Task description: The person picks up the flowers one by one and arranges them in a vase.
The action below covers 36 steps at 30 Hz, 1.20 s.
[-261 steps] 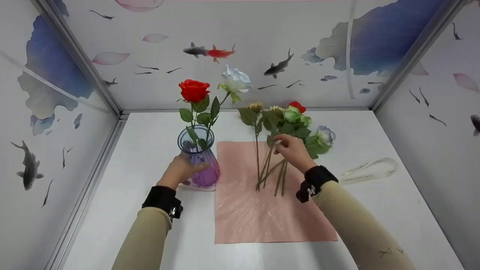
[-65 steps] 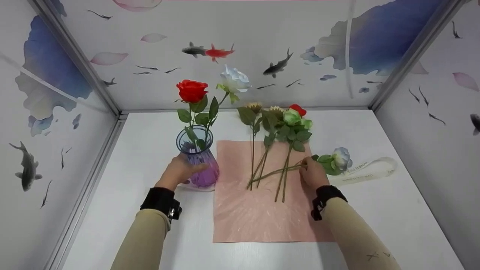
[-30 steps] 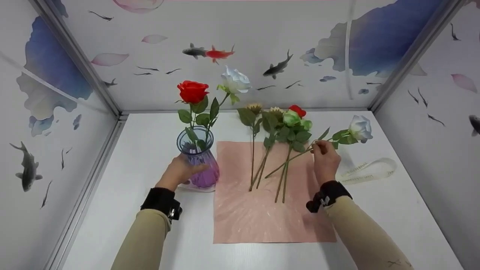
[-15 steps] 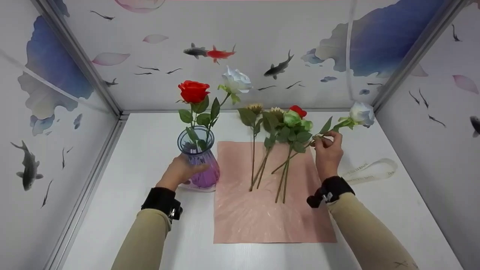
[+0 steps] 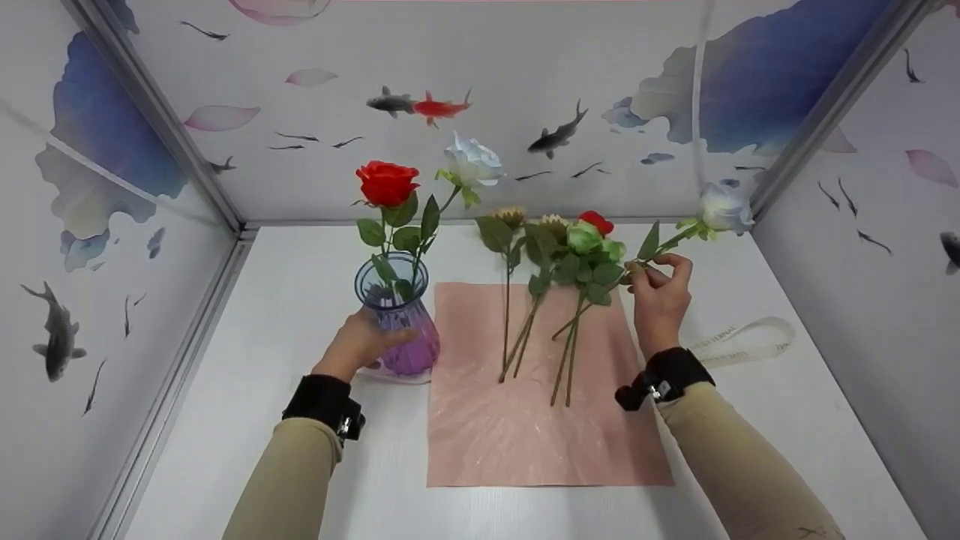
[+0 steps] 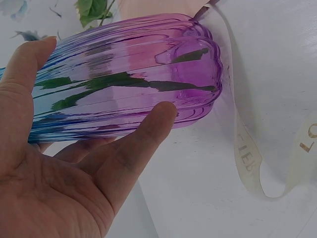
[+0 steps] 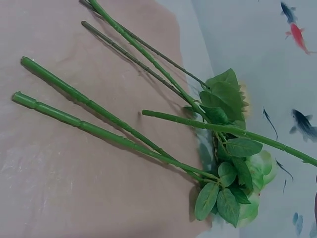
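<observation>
My left hand (image 5: 361,346) grips a ribbed glass vase (image 5: 409,349), blue at the rim and purple-pink below, standing upright left of the paper. Through its wall in the left wrist view, stems (image 6: 119,82) show dark green. A red rose (image 5: 388,183) and a white rose (image 5: 472,160) rise out of it. With thumb and fingertips, my right hand (image 5: 660,304) pinches the stem of a pale blue-white rose (image 5: 724,208), its bloom pointing up and right. That flower's cut stem (image 7: 228,130) passes over the lying flowers in the right wrist view.
On a pink sheet of paper (image 5: 495,442) lie several stems, with yellow flowers (image 5: 510,217), a green flower (image 5: 583,237) and a red bloom (image 5: 596,222) at their far ends. A lettered ribbon (image 5: 750,341) loops at the right. Printed walls enclose the white table (image 5: 285,262).
My right hand took the pale blue-white rose from the flowers on the paper, drew it right, then raised it with its bloom tipping upward. The left hand has stayed on the vase.
</observation>
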Available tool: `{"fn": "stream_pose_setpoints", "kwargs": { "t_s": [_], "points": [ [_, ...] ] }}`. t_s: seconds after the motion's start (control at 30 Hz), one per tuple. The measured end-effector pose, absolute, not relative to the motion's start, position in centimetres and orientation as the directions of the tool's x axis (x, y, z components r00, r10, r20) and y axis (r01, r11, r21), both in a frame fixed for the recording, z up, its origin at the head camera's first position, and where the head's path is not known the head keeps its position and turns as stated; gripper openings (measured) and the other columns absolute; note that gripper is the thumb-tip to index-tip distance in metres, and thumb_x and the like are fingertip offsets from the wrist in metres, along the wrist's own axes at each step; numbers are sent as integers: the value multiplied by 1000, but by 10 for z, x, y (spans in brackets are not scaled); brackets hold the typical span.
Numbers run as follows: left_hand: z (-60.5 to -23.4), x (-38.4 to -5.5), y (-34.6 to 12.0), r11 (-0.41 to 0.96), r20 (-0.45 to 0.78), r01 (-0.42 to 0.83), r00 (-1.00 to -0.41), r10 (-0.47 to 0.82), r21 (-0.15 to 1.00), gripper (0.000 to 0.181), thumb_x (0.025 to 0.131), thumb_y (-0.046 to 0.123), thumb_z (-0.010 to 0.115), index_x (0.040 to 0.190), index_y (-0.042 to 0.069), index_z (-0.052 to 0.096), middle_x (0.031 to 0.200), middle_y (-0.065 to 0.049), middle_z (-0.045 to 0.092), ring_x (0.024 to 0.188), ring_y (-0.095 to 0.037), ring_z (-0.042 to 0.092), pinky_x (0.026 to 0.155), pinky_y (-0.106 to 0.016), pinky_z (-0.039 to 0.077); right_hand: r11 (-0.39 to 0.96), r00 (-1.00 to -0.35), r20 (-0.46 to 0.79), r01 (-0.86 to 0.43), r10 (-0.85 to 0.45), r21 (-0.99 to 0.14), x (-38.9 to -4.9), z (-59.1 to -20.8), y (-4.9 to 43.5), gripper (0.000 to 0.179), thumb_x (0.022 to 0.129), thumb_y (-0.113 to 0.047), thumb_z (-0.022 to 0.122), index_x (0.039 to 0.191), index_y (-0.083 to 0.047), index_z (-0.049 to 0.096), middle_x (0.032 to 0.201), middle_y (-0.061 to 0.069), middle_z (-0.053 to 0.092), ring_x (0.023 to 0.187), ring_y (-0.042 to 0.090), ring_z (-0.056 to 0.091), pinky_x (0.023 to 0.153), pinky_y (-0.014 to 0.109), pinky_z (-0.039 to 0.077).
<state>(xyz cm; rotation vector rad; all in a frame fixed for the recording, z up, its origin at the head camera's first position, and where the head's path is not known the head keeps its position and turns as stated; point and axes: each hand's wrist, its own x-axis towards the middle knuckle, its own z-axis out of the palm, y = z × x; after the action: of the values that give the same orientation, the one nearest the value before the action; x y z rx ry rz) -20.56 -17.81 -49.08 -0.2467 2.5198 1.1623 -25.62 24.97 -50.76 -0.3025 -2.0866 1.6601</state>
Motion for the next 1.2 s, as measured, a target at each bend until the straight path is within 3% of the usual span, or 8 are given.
{"fn": "stream_pose_setpoints", "kwargs": {
  "t_s": [0.27, 0.6, 0.97, 1.2],
  "points": [
    [-490, -205, -177, 647, -394, -304, -919, -5, 700, 84, 90, 43, 77, 151, -1, 37, 148, -29, 50, 114, -41, 65, 80, -48, 62, 193, -887, 170, -94, 428, -977, -256, -496, 247, 43, 97, -34, 69, 127, -16, 44, 116, 21, 73, 80, 14, 68, 79, 29, 54],
    [-491, -206, -177, 645, -399, -316, -917, -19, 695, 83, 91, 41, 77, 151, 0, 37, 147, -28, 51, 114, -41, 66, 82, -48, 62, 126, -889, 215, -178, 405, -976, -255, -479, 236, 41, 97, -33, 70, 125, -15, 46, 94, 0, 77, 90, 26, 70, 76, 30, 50],
    [-490, -205, -176, 645, -404, -324, -914, -25, 692, 85, 90, 42, 77, 151, -2, 37, 147, -29, 51, 115, -41, 65, 82, -48, 62, -50, -922, 247, -273, 299, -961, -247, -454, 210, 44, 99, -27, 69, 128, -12, 40, 96, 2, 77, 92, 25, 66, 88, 39, 45],
    [-490, -206, -177, 650, -397, -316, -918, -25, 691, 90, 89, 45, 78, 153, -1, 35, 147, -28, 50, 114, -41, 65, 82, -48, 62, -136, -932, 253, -295, 260, -946, -241, -438, 195, 44, 97, -25, 71, 127, -11, 41, 98, 6, 78, 91, 31, 67, 88, 38, 50]
  ]
}}
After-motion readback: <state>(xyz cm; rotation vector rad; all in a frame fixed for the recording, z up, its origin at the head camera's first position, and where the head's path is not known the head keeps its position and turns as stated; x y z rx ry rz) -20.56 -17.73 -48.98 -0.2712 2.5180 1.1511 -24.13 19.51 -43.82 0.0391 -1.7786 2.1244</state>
